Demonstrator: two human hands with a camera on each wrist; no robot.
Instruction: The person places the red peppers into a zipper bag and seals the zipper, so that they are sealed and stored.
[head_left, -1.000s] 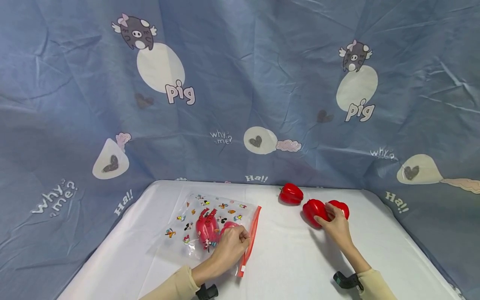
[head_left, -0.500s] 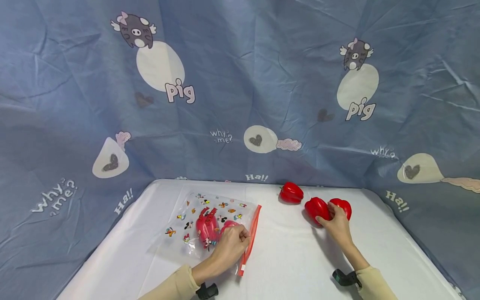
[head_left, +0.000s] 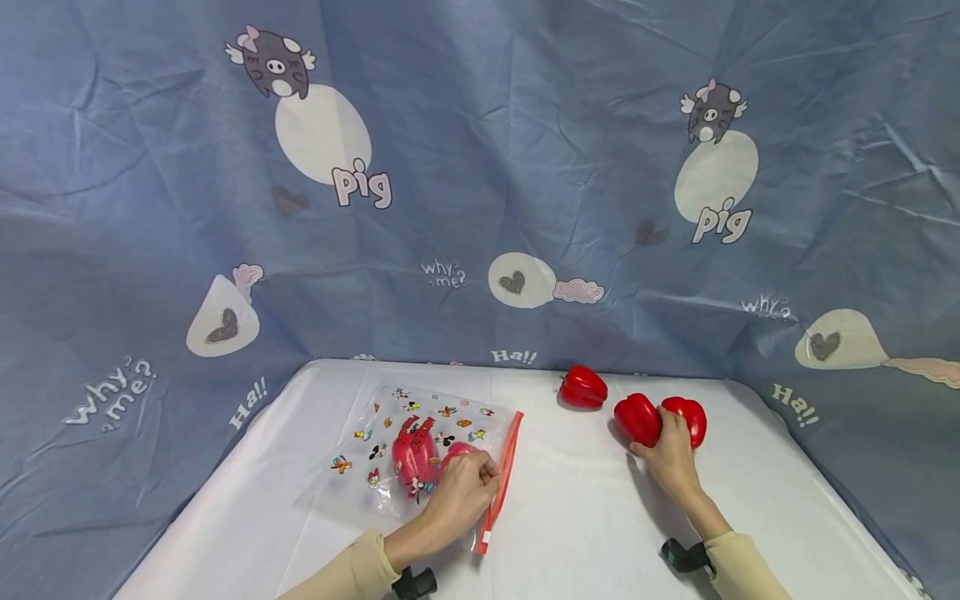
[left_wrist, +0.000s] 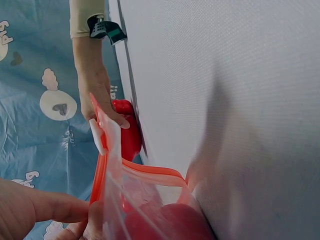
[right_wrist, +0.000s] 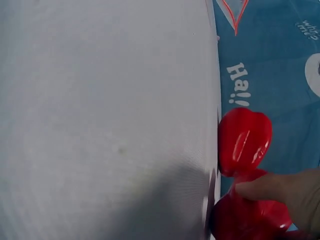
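My left hand (head_left: pixel 467 493) pinches the open edge of a clear printed zip bag (head_left: pixel 352 492) with a red-orange zipper (head_left: pixel 510 454). Inside the bag lie two red bell peppers, one fully visible (head_left: pixel 414 462) and one partly behind the hand. In the left wrist view the bag's mouth gapes, with red peppers (left_wrist: pixel 175 222) within. On the right, my right hand (head_left: pixel 672 458) holds a red bell pepper (head_left: pixel 637 419), thumb on its near side (right_wrist: pixel 250 215). Another red pepper (head_left: pixel 690 419) sits against the fingers' right side.
A third loose red bell pepper (head_left: pixel 583 388) lies at the back of the white table (head_left: pixel 570 508), left of the held one. A blue printed cloth (head_left: pixel 450 167) hangs behind the table.
My right hand has shifted slightly to the right, with the held pepper and its neighbour moving along. The left hand and the bag have stayed in place.
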